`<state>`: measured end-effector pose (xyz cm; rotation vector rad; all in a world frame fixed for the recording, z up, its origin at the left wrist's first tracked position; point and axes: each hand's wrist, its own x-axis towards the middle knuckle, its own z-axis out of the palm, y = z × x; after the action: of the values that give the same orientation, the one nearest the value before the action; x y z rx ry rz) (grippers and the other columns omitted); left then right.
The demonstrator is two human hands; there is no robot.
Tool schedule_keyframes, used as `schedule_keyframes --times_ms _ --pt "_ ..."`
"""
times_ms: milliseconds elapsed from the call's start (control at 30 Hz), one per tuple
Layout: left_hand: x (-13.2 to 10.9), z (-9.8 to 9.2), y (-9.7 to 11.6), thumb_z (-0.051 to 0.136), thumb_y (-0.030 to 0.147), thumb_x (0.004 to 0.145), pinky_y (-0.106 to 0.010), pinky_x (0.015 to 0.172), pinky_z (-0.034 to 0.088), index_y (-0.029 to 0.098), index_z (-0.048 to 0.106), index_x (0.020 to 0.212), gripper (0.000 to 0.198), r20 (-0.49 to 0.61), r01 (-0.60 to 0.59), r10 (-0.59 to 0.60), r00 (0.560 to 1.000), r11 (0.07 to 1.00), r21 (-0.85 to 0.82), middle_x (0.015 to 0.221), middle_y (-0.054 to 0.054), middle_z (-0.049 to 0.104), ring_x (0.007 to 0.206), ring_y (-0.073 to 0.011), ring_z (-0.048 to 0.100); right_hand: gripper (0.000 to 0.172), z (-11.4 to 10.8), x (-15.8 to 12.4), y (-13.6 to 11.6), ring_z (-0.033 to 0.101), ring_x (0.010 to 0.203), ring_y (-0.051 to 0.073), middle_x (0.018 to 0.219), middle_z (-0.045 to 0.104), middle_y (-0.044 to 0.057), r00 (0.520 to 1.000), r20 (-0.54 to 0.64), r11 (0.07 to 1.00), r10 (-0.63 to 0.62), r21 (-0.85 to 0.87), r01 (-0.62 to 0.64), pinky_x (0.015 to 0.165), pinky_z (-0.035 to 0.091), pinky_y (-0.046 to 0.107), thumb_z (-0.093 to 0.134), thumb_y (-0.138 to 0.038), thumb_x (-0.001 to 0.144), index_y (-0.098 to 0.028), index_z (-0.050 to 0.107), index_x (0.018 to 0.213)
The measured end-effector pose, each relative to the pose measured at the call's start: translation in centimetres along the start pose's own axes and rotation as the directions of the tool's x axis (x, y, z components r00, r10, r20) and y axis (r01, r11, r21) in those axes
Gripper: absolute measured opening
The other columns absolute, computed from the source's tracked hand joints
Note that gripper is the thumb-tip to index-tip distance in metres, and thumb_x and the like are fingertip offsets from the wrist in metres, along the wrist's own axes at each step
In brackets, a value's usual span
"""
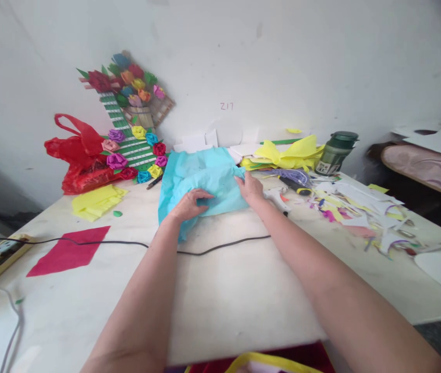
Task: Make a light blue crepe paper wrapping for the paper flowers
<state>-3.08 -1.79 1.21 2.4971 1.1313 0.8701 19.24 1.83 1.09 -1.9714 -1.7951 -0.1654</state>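
Observation:
A crumpled sheet of light blue crepe paper lies in the middle of the table, its surface wrinkled and bulging. My left hand rests on its near left part, thumb and fingers apart with a gap between them. At the paper's right edge, my right hand pinches a bunched bit of it between thumb and fingers. Just right of that hand lies a white glue gun, partly hidden by my wrist.
Paper flowers on a green-striped stand lean against the wall beside a red plastic bag. Yellow paper, a red sheet and a power strip lie left. A black cable crosses the table. Right are a green bottle and paper scraps.

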Motion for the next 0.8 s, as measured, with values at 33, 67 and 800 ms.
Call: schedule_keyframes --times_ms 33,67,800 --pt "0.0 0.0 0.0 0.060 0.020 0.067 -0.033 0.089 0.044 0.021 0.065 0.098 0.032 -0.002 0.003 -0.003 1.000 1.000 -0.007 0.100 -0.004 0.063 0.097 -0.0185 0.056 0.045 0.0 0.0 0.0 0.059 0.082 0.024 0.088 0.064 0.011 1.000 -0.006 1.000 0.002 0.003 -0.002 0.064 0.034 0.028 0.025 -0.049 0.090 -0.015 0.046 0.109" --pt "0.0 0.0 0.1 0.060 0.019 0.067 -0.032 0.088 0.045 0.020 0.065 0.098 0.032 -0.003 0.006 -0.006 1.000 1.000 -0.016 0.100 -0.004 0.063 0.096 -0.0180 0.057 0.045 0.0 0.1 0.0 0.058 0.082 0.024 0.088 0.064 0.011 1.000 -0.011 1.000 0.005 0.007 -0.005 0.064 0.034 0.028 0.025 -0.050 0.090 -0.015 0.046 0.109" --pt "-1.3 -2.8 -1.6 0.059 0.061 0.062 -0.027 0.067 0.043 0.020 0.063 0.087 0.048 -0.397 0.536 -0.456 0.797 0.836 0.115 0.086 -0.004 0.063 0.078 -0.0179 0.057 0.049 0.3 0.1 -0.1 0.058 0.085 0.025 0.090 0.064 0.013 0.997 -0.005 0.992 0.076 0.100 -0.076 0.065 0.035 0.029 0.025 -0.052 0.089 -0.014 0.048 0.109"
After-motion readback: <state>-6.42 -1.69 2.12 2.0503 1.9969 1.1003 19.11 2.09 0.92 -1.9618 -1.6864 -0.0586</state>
